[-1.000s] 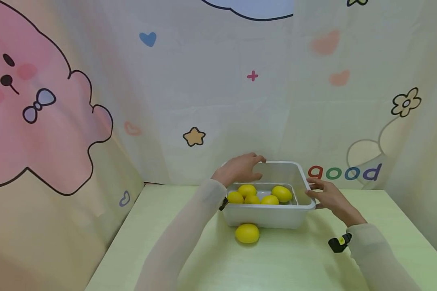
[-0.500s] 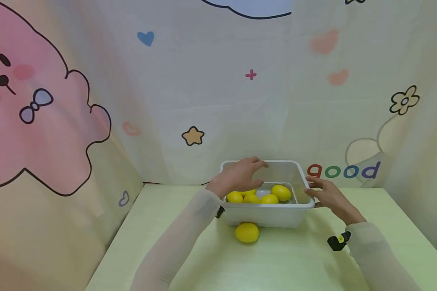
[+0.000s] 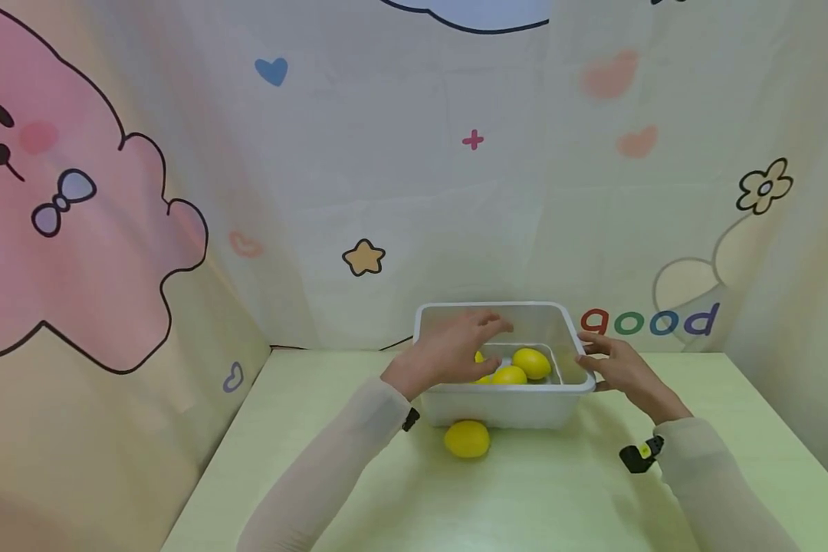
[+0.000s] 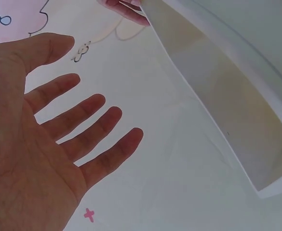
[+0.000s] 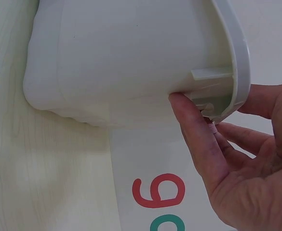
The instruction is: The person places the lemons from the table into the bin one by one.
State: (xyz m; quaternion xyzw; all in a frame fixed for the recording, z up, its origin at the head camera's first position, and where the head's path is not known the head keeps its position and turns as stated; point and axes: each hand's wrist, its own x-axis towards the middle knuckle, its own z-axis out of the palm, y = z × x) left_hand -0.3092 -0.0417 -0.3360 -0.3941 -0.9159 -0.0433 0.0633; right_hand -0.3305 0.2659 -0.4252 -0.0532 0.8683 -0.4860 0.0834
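A white plastic bin stands on the table against the backdrop, with several yellow lemons inside. My left hand hovers over the bin's left part, hiding some of the lemons; the left wrist view shows its fingers spread and its palm bare. At the bin's right side, my right hand grips the rim. Seen from the right wrist, one digit lies against the outer wall below the rim, and the others come from the far side. One lemon lies outside, close before the bin's front wall.
The pale green table runs back to a cartoon-printed cloth hanging right behind the bin. Another cloth side hangs along the left table edge. Each wrist wears a small black camera on its cuff.
My left hand has sunk slightly and drawn back over the bin, covering more of the lemons at the left. The right hand keeps its grip on the rim.
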